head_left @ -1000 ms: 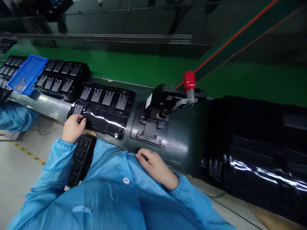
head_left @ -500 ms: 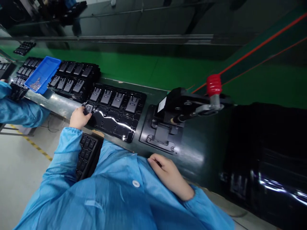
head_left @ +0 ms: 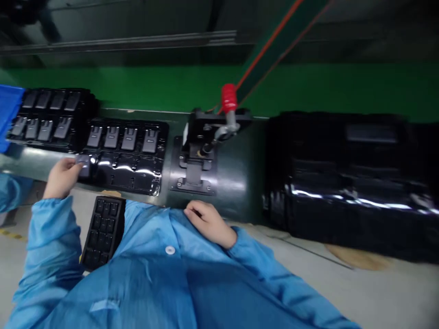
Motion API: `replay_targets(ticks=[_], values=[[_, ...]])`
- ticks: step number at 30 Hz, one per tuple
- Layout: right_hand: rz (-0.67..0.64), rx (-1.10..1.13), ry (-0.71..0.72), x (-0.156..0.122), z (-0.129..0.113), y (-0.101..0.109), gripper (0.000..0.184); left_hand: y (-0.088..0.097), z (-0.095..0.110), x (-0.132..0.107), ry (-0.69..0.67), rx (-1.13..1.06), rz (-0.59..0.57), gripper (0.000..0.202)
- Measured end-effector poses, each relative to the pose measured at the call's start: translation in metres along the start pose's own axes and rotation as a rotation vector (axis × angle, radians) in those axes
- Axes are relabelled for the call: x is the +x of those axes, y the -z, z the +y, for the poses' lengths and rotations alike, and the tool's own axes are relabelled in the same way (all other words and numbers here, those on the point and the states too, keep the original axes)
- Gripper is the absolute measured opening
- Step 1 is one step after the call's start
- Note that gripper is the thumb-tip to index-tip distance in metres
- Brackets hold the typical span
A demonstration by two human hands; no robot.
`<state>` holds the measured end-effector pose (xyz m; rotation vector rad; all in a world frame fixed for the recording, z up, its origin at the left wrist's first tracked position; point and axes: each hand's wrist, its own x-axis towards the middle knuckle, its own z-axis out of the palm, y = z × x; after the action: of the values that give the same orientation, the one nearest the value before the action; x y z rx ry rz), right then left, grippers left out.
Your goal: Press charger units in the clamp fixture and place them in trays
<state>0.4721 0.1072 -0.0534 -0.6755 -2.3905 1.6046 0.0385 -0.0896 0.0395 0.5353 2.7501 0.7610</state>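
Observation:
My left hand (head_left: 62, 177) pinches a dark grey plastic casing (head_left: 83, 165) between thumb and fingers, at the front left corner of a glossy black moulded tray (head_left: 120, 180). Four-cornered grey casings with clip-like tops, such as this casing (head_left: 129, 138), stand in a row in the tray's back pockets. The front pockets to the right of my left hand hold nothing. My right hand (head_left: 211, 224) rests against my blue smock by the bench edge, fingers loosely curled with nothing visible in them. It is nearest to a black clamp fixture (head_left: 195, 173).
The fixture has a toggle lever with a red handle (head_left: 229, 97). Left stand stacked trays of casings (head_left: 41, 121) and a blue bin (head_left: 8, 109). A large stack of black trays (head_left: 343, 183) fills the right. Another dark tray (head_left: 101, 233) sits below the bench edge, near a person's blue sleeve (head_left: 13, 191).
The view has swung to the right. My left hand has drawn the casing up from the front left pocket, and more of it shows. My right hand stays at the smock.

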Motion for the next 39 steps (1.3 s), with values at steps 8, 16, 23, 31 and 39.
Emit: replay_targets(ticks=[8,16,23,31,39], values=[[0.073,0.050,0.056,-0.007,0.004,-0.003,0.027,-0.009,0.053,-0.043,0.016,-0.255,-0.091,0.017],[0.079,0.075,0.096,-0.008,0.005,-0.003,0.026,-0.060,0.092,-0.075,-0.134,-0.483,-0.342,0.032],[0.108,0.109,0.131,-0.007,0.009,-0.001,0.028,-0.085,0.122,-0.109,-0.159,-0.530,-0.549,0.034],[0.130,0.127,0.171,-0.008,0.012,-0.001,0.028,-0.107,0.121,-0.122,-0.171,-0.556,-0.666,0.033],[0.145,0.133,0.225,-0.010,0.017,-0.002,0.029,-0.110,0.125,-0.137,-0.176,-0.630,-0.704,0.030]])
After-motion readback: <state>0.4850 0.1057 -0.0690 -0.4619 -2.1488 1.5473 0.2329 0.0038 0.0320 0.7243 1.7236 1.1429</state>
